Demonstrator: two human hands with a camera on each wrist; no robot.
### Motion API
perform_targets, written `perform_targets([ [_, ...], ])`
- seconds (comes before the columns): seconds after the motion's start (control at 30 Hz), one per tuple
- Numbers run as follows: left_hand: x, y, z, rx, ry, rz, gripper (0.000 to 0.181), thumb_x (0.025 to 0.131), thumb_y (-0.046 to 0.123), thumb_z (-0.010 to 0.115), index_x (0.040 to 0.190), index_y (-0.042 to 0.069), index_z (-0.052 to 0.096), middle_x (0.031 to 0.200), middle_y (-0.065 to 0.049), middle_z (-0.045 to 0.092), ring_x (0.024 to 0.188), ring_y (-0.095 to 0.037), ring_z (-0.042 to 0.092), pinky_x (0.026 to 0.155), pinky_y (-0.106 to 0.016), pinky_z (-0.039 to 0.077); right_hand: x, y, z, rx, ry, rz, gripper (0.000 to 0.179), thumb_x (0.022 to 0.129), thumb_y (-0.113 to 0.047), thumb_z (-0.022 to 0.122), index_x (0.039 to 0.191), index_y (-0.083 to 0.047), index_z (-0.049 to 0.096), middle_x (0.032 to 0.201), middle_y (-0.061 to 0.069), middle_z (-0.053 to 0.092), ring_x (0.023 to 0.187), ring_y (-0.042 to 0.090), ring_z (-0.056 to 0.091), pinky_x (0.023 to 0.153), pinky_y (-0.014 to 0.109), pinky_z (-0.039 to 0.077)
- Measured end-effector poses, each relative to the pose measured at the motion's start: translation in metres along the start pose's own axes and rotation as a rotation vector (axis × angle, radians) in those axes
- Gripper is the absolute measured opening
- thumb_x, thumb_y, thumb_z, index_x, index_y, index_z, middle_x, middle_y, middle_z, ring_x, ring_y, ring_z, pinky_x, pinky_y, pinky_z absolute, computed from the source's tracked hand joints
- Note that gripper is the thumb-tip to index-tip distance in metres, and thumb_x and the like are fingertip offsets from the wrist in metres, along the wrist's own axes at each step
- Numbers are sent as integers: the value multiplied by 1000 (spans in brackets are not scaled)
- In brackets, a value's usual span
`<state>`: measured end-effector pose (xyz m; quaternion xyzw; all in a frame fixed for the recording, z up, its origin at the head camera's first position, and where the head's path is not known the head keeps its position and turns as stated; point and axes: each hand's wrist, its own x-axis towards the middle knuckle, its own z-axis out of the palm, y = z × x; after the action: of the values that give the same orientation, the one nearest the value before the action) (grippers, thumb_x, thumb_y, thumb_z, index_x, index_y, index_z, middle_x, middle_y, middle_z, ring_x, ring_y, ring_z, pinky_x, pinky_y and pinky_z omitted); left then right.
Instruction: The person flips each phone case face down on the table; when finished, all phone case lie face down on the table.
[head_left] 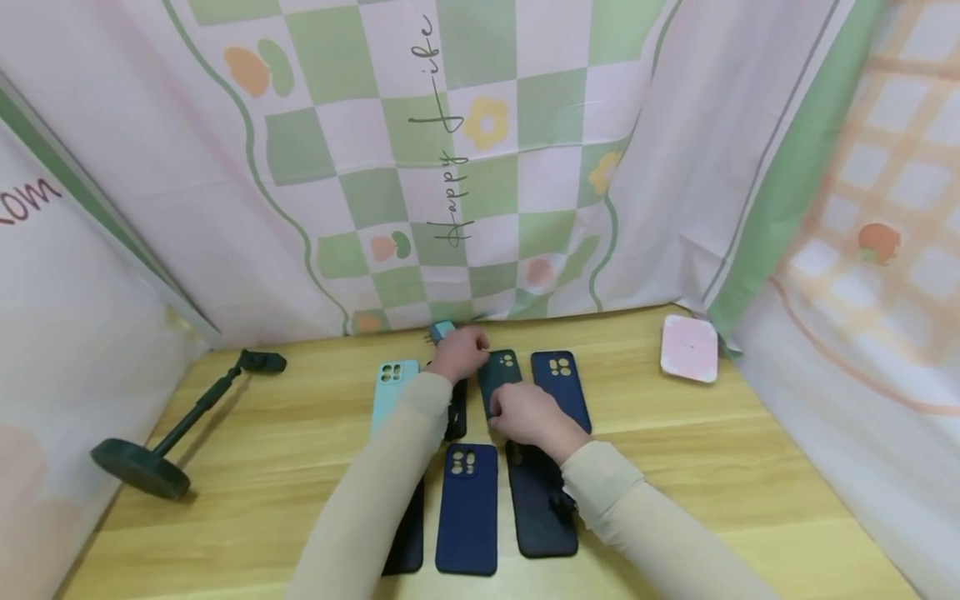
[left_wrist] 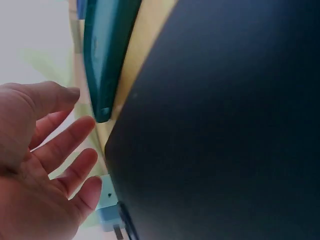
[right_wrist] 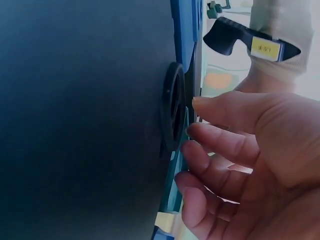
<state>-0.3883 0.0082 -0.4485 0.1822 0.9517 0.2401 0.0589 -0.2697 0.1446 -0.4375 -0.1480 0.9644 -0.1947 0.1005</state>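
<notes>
My left hand point(head_left: 459, 353) is at the upper left edge of a dark green phone case point(head_left: 498, 367) in the back row. In the left wrist view its fingers are loosely bent, with nothing visible between thumb and fingers. At the lower end of that green case is my right hand point(head_left: 532, 412). The right wrist view shows its fingers loosely curled close to the green case point(right_wrist: 172, 192); whether they touch it is unclear. A black phone case point(head_left: 459, 408) lies partly hidden below my left hand. To the right lies a dark blue phone case point(head_left: 561, 383).
A light teal phone case point(head_left: 388, 392) is left of the left forearm. In front lie a dark blue case point(head_left: 467, 525) and black cases point(head_left: 543, 517). A light blue plug point(head_left: 441, 331) sits by the curtain. A dark green stand point(head_left: 142, 468) lies left, a pink square point(head_left: 688, 348) right.
</notes>
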Motion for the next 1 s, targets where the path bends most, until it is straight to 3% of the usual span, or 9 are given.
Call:
perform_targets([
  [0.17,3,2,5,83,-4,-25,15,93,17,64,105,15,71,102,-1,67,83,-18,58,76,-33,48,3,-3,0,-37,-48,-32,31,87,-16,69,59,-19,55,52,-8,43,47,14,43,47,31,35],
  [0.33,5,-1,6,58,-22,-28,16,90,11,62,102,14,72,99,-1,66,83,-19,58,76,-34,48,7,-6,1,-59,-76,-56,42,84,-6,62,49,-20,43,44,-8,27,41,12,28,42,27,23],
  [0.5,6,-6,3,-25,-33,12,18,90,7,60,103,13,72,100,-1,66,83,-17,58,76,-32,48,6,-10,-2,-71,-91,-78,41,88,-10,62,50,-20,49,44,-8,32,41,12,34,42,28,27],
  [0.67,1,-8,-10,-214,-38,65,21,93,5,56,108,8,70,104,-5,66,82,-19,60,73,-34,50,2,-10,-6,-66,-53,-84,34,88,-15,62,55,-21,57,47,-7,44,44,13,44,44,30,34],
  [0.87,-4,-12,-22,-308,6,85,19,94,10,57,109,10,69,109,-4,65,90,-18,58,77,-33,49,-3,-10,-12,44,18,-124,16,90,-18,63,74,-20,62,63,-8,57,54,12,53,54,33,44],
  [1.0,-9,-16,-28,-373,44,58,23,95,13,56,112,7,70,111,-5,65,87,-20,58,77,-34,48,-5,-9,-16,145,77,-163,10,89,-18,62,80,-20,62,70,-9,59,59,11,54,60,32,46],
])
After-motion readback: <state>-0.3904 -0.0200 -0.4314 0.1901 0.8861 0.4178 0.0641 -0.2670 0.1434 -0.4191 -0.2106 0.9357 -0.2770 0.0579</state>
